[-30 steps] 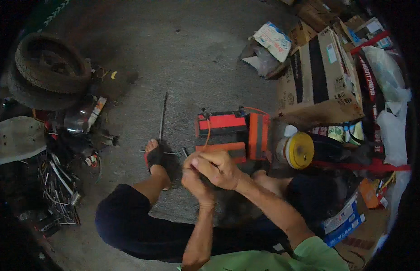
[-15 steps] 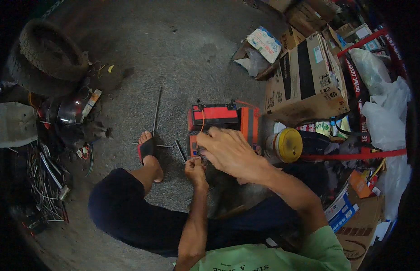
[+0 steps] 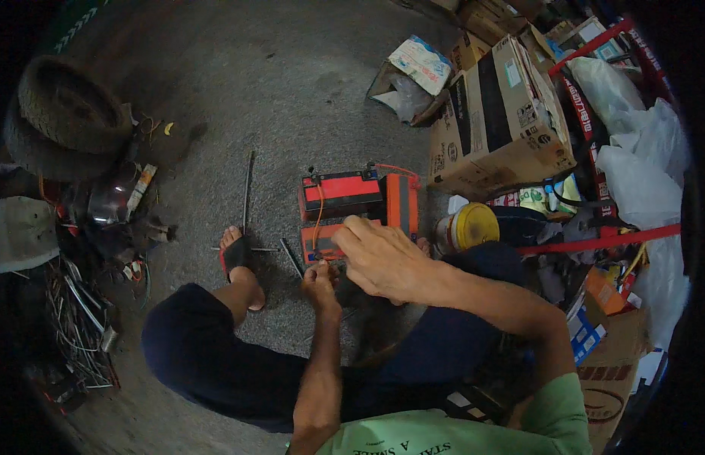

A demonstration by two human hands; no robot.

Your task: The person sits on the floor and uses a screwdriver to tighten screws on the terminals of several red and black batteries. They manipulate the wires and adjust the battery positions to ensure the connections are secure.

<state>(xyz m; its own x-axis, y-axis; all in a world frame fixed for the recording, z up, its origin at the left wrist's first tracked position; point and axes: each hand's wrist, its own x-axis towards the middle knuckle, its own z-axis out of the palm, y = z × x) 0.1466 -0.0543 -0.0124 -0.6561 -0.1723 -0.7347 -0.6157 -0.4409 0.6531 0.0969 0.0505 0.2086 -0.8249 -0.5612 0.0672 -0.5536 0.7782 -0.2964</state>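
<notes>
Three block-shaped batteries sit close together on the floor in front of me: a red and black battery [image 3: 341, 195], an orange battery [image 3: 402, 203] to its right and a nearer orange battery [image 3: 339, 231]. An orange wire [image 3: 319, 212] runs from the red one down to the left end of the nearer one. By that end, my left hand [image 3: 320, 287] is closed with its fingertips pinched; what they grip is too small to make out. My right hand [image 3: 386, 258] hovers over the nearer battery's right part, fingers curled, and whatever they hold is hidden.
A dark metal tool [image 3: 292, 258] and a long metal rod [image 3: 248, 189] lie beside my left foot. To the right stand a yellow-lidded tub [image 3: 475, 227] and a large cardboard box [image 3: 504, 121]. Old tyres [image 3: 68, 114] and scrap rods [image 3: 79, 326] lie leftward.
My right hand has drawn back a little from my left fingertips, baring more of the nearer battery. My left hand stays at its left end. The whole view has shifted slightly.
</notes>
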